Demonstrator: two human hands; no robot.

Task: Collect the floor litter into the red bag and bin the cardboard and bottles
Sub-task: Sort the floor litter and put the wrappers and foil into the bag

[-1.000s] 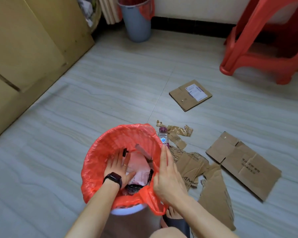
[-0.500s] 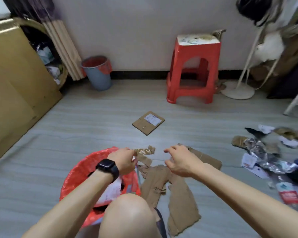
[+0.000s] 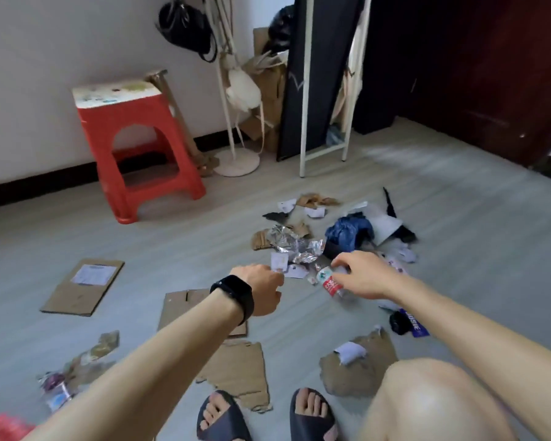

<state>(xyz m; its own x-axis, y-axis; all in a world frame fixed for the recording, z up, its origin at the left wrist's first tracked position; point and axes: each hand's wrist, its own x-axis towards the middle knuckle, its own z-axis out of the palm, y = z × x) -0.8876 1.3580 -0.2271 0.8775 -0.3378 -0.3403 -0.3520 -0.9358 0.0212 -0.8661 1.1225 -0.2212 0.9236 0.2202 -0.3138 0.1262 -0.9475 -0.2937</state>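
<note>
My right hand [image 3: 363, 276] reaches over a small clear bottle with a red label [image 3: 330, 284] lying on the floor. Its fingers are spread and the tips touch the bottle's top end. My left hand [image 3: 261, 292], wearing a black watch, hovers with curled fingers just short of some white paper slips [image 3: 280, 261]. A litter pile lies beyond, with crumpled foil [image 3: 296, 246] and a blue bag [image 3: 347, 232]. Flat cardboard pieces [image 3: 83, 288] [image 3: 239, 374] [image 3: 360, 367] lie around me. The red bag [image 3: 0, 424] shows at the bottom left corner, with a purple-capped bottle [image 3: 54, 389] near it.
A red stool [image 3: 134, 144] stands against the wall at the back left. A coat stand base [image 3: 236, 163] and a white-framed mirror [image 3: 318, 90] stand behind the litter. A dark door [image 3: 490, 74] fills the right. My slippered feet [image 3: 223, 415] are at the bottom.
My view swung right, away from the red bag and toward the litter pile. Both hands left the bag and stretched forward. The right hand came down onto the red-labelled bottle.
</note>
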